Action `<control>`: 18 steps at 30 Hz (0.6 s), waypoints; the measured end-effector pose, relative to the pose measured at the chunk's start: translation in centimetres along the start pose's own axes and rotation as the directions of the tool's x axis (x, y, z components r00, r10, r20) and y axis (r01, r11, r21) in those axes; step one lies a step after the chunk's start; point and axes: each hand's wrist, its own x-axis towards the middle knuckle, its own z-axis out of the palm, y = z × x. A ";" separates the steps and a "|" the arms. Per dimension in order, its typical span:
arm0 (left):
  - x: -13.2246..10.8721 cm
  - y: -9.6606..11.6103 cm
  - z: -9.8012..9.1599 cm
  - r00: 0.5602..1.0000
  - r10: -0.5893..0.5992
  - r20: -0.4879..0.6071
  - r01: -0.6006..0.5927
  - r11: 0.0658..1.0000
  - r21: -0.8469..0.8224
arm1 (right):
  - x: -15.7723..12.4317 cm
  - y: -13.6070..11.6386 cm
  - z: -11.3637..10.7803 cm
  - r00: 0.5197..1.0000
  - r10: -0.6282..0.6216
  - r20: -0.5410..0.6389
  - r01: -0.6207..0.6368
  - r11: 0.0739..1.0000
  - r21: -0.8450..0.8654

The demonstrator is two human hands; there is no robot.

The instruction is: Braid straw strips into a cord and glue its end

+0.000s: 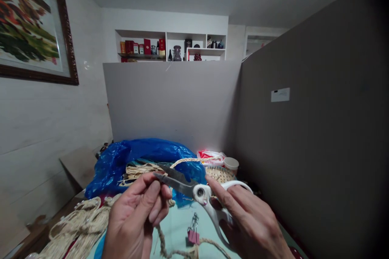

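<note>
My right hand (252,226) grips the white handles of a pair of scissors (200,192), whose dark blades are parted and point left. My left hand (136,218) is closed in a pinch, holding a braided straw cord (161,238) up at the blade tips. The cord hangs down from my fingers and runs along the pale green table (176,222), where a pink binder clip (193,234) is fastened to it.
A blue plastic bag (146,156) holding raw straw sits behind the hands, with a woven basket (220,173), a paper cup (231,164) and a red-white packet (209,156) beside it. Coiled braided straw (79,226) lies at the lower left. Grey partitions (304,129) stand behind and right.
</note>
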 end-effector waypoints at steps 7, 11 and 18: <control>-0.2 0.1 0.0 0.999 -0.003 -0.038 0.004 1.000 0.027 | -0.3 -0.1 0.4 0.997 -0.010 -0.075 0.008 1.000 -0.029; 0.0 0.2 0.1 0.999 -0.015 -0.035 0.017 0.998 0.052 | -0.2 0.0 0.3 0.999 -0.009 -0.051 0.006 0.999 -0.043; -0.1 0.4 0.0 1.000 0.003 -0.008 -0.002 0.997 0.078 | -0.1 0.5 -0.1 0.997 -0.033 -0.063 0.033 0.999 -0.007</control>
